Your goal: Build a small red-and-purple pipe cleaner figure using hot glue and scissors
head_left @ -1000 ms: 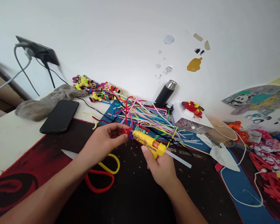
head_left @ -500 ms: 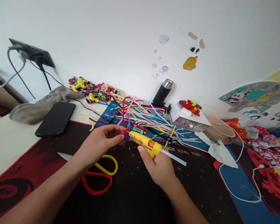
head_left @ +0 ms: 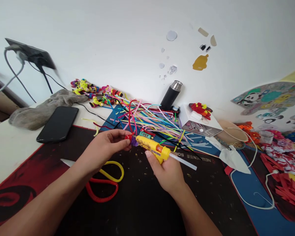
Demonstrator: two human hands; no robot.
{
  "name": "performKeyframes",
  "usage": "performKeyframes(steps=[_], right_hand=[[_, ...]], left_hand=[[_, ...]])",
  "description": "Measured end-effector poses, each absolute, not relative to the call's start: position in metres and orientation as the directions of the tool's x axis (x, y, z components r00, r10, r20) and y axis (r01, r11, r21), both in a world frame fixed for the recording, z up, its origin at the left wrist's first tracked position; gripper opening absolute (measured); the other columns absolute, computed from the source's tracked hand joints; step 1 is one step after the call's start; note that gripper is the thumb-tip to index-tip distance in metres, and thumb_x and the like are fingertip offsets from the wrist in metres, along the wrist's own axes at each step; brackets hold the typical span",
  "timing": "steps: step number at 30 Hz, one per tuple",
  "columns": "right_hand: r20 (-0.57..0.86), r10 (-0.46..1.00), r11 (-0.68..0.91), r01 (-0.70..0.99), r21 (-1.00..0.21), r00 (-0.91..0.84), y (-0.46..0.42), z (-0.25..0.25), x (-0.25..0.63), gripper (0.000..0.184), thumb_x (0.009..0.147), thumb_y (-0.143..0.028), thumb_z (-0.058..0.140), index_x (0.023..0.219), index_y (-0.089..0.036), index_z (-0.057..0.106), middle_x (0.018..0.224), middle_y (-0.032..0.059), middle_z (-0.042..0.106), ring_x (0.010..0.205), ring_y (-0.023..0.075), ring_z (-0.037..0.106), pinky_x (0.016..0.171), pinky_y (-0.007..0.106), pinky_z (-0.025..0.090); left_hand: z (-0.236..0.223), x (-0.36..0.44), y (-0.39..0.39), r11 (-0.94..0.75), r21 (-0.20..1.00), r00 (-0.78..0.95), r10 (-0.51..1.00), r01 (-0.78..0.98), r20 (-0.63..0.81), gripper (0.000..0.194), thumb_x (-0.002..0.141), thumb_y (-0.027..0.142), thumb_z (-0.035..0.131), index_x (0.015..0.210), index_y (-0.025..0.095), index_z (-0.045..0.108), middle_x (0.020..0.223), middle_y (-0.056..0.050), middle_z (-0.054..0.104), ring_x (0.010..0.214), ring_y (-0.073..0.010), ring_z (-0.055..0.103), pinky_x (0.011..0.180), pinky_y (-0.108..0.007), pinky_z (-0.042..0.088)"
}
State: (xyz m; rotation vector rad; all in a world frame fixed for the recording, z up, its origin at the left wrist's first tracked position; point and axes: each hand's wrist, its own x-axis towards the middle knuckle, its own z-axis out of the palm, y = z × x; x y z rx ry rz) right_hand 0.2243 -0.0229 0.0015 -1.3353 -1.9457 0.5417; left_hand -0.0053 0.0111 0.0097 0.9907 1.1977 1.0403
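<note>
Your left hand point(head_left: 110, 143) is nearly closed, pinching a little red and purple piece point(head_left: 134, 141). Just right of it, the yellow glue gun point(head_left: 148, 146) points its tip at it; I can't tell if they touch. The gun slants down to the right, your right hand point(head_left: 167, 172) curled around its handle.

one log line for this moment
left hand: holding red-and-purple piece | right hand: gripping glue gun, pointed toward piece | scissors: on mat

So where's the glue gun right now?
Head view, near centre: the glue gun is in the right hand, pointing left toward the red-and-purple piece in the left hand.
</note>
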Motion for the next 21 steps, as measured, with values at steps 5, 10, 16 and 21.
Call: performKeyframes(steps=[5,10,16,21], right_hand=[[0.299,0.931,0.363,0.645,-0.673,-0.211,-0.0244,0.0034,0.2252,0.045,0.109,-0.047,0.058,0.072,-0.023,0.068,0.053,-0.0012,0.061,0.051,0.0188,0.062,0.056,0.028,0.046],[0.290,0.934,0.354,0.638,-0.684,-0.207,-0.0220,0.0047,0.2257,0.047,0.108,-0.046,0.059,0.067,-0.024,0.059,0.048,-0.0036,0.053,0.046,0.0166,0.057,0.053,0.027,0.043],[0.271,0.946,0.321,0.632,-0.706,-0.178,-0.0219,0.0072,0.2265,0.051,0.108,-0.050,0.058,0.064,-0.025,0.056,0.046,-0.0027,0.052,0.046,0.0176,0.058,0.049,0.027,0.042],[0.281,0.944,0.326,0.616,-0.717,-0.173,-0.0252,0.0053,0.2269,0.051,0.108,-0.052,0.058,0.065,-0.025,0.059,0.046,-0.0016,0.055,0.049,0.0189,0.062,0.048,0.026,0.044]], left_hand=[[0.0078,-0.0061,0.0101,0.232,0.965,0.069,0.972,-0.121,-0.225,0.045,0.062,0.046,0.100,0.096,0.019,0.085,0.085,-0.003,0.081,0.071,-0.0187,0.072,0.075,-0.030,0.060],[0.0062,-0.0065,0.0100,0.224,0.966,0.063,0.974,-0.129,-0.218,0.045,0.063,0.045,0.101,0.097,0.020,0.085,0.088,-0.004,0.083,0.072,-0.0196,0.073,0.076,-0.033,0.062],[0.0116,-0.0050,0.0117,0.214,0.971,0.040,0.977,-0.106,-0.211,0.044,0.056,0.049,0.102,0.085,0.020,0.083,0.081,-0.005,0.081,0.068,-0.0201,0.070,0.072,-0.034,0.061],[0.0117,-0.0047,0.0127,0.201,0.975,0.034,0.979,-0.091,-0.199,0.044,0.057,0.051,0.100,0.086,0.021,0.085,0.082,-0.006,0.082,0.068,-0.0211,0.071,0.071,-0.035,0.062]])
